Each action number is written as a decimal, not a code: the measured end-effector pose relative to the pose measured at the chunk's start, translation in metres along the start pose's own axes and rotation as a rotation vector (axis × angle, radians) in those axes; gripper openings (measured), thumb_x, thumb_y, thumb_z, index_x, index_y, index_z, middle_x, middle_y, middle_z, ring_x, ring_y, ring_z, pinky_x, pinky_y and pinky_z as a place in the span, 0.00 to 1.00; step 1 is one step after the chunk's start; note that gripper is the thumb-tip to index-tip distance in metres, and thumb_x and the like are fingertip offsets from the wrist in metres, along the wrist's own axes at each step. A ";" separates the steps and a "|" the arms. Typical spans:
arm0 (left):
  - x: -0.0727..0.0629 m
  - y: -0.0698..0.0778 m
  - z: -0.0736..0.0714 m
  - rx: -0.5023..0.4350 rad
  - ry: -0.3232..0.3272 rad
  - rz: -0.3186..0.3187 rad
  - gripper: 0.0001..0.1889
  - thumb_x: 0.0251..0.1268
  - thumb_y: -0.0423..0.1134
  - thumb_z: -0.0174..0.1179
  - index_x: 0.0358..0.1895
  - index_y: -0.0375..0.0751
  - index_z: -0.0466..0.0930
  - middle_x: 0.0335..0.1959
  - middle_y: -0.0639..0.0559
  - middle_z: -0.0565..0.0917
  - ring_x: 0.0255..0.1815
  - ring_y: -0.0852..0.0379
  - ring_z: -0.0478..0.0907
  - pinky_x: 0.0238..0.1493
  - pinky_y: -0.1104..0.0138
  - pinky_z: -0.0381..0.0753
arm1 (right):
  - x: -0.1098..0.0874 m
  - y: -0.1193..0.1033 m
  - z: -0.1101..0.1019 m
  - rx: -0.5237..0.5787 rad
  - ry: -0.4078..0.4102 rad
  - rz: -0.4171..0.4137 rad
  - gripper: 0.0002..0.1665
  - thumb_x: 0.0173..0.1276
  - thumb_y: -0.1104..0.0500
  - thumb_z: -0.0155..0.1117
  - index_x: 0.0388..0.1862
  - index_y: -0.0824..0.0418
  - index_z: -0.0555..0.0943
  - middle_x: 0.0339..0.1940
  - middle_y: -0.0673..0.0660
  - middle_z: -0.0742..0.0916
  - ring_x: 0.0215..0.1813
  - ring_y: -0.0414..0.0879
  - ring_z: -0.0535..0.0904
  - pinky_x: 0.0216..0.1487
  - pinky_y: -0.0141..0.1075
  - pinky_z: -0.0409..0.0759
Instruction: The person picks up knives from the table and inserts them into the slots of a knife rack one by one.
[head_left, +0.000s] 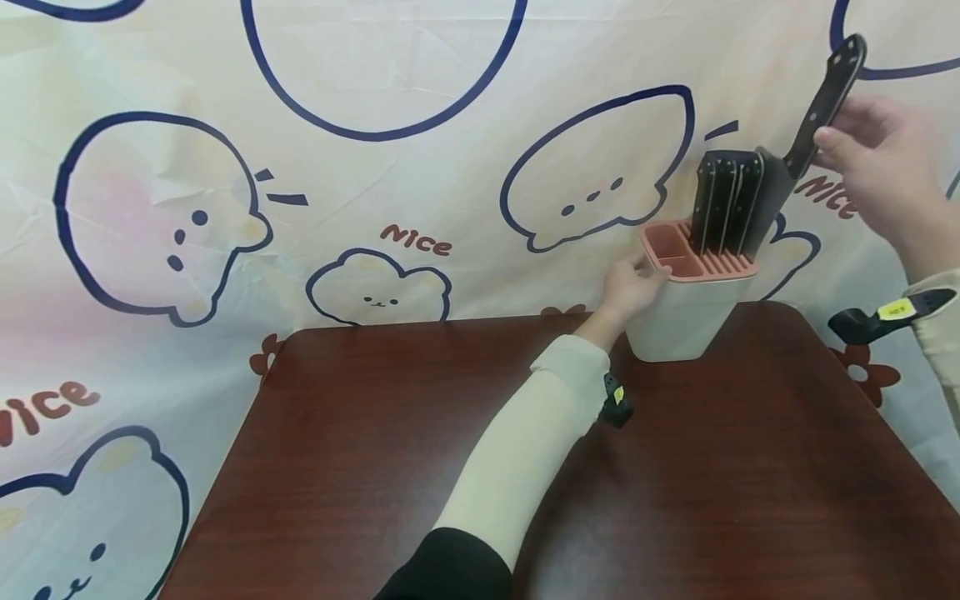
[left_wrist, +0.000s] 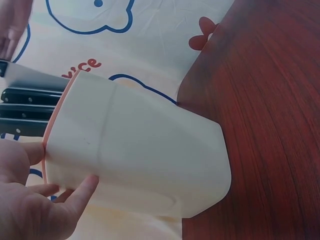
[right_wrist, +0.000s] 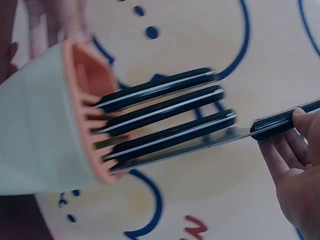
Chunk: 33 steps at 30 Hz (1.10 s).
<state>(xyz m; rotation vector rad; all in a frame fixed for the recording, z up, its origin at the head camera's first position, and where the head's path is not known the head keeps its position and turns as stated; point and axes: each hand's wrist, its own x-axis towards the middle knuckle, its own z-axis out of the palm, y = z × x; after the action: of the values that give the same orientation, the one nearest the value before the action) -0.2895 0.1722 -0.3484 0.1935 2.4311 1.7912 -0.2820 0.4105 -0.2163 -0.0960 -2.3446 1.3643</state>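
Observation:
A white knife holder [head_left: 671, 321] with a pink slotted top [head_left: 678, 271] stands at the table's back right. My left hand [head_left: 633, 287] grips its left rim, the thumb at the edge and fingers along the side in the left wrist view. Several black-handled knives [head_left: 723, 200] sit upright in the slots. My right hand [head_left: 881, 158] pinches the black handle of another knife [right_wrist: 280, 125] between thumb and fingers. That knife tilts to the right; much of its blade [right_wrist: 190, 151] shows above the last slot, with the tip down inside the top.
The dark brown wooden table [head_left: 420, 433] stretches out in front of the holder. A cartoon-printed cloth [head_left: 360, 183] hangs close behind the table's back edge. Black wrist straps [head_left: 892, 317] sit over the light sleeves.

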 end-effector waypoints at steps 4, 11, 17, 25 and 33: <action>-0.001 0.000 0.001 0.005 0.000 0.000 0.26 0.73 0.48 0.63 0.71 0.47 0.74 0.67 0.56 0.79 0.66 0.55 0.77 0.61 0.65 0.79 | -0.002 0.015 0.006 -0.059 -0.057 0.014 0.27 0.80 0.54 0.57 0.75 0.51 0.70 0.42 0.31 0.78 0.40 0.27 0.77 0.41 0.21 0.76; -0.001 0.001 0.000 0.009 -0.005 -0.005 0.26 0.73 0.48 0.63 0.71 0.47 0.74 0.67 0.56 0.79 0.66 0.55 0.77 0.61 0.64 0.79 | -0.008 0.030 0.013 -0.083 -0.106 0.044 0.29 0.81 0.53 0.54 0.78 0.53 0.66 0.48 0.33 0.78 0.58 0.31 0.76 0.74 0.34 0.65; -0.001 0.002 0.000 0.004 -0.005 0.002 0.26 0.73 0.48 0.63 0.71 0.47 0.75 0.67 0.55 0.79 0.66 0.55 0.77 0.61 0.64 0.79 | -0.016 0.046 0.017 -0.144 -0.141 0.038 0.32 0.81 0.50 0.54 0.80 0.54 0.64 0.60 0.44 0.79 0.60 0.33 0.76 0.70 0.31 0.69; -0.002 0.000 0.002 0.009 -0.005 -0.011 0.26 0.73 0.48 0.63 0.71 0.47 0.74 0.67 0.56 0.79 0.66 0.55 0.77 0.61 0.63 0.79 | -0.028 0.066 0.024 -0.267 -0.197 0.037 0.35 0.82 0.46 0.49 0.81 0.58 0.60 0.69 0.62 0.75 0.65 0.44 0.75 0.72 0.49 0.69; -0.001 -0.001 0.002 0.014 -0.014 0.006 0.25 0.74 0.48 0.62 0.71 0.48 0.75 0.67 0.57 0.79 0.66 0.56 0.77 0.62 0.64 0.79 | -0.032 0.083 0.033 -0.270 -0.175 0.032 0.33 0.83 0.47 0.47 0.80 0.60 0.62 0.68 0.65 0.75 0.69 0.51 0.74 0.72 0.56 0.67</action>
<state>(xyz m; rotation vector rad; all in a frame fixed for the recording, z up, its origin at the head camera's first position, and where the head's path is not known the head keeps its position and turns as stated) -0.2884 0.1739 -0.3495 0.2140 2.4365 1.7700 -0.2787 0.4176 -0.3104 -0.0963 -2.6750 1.1016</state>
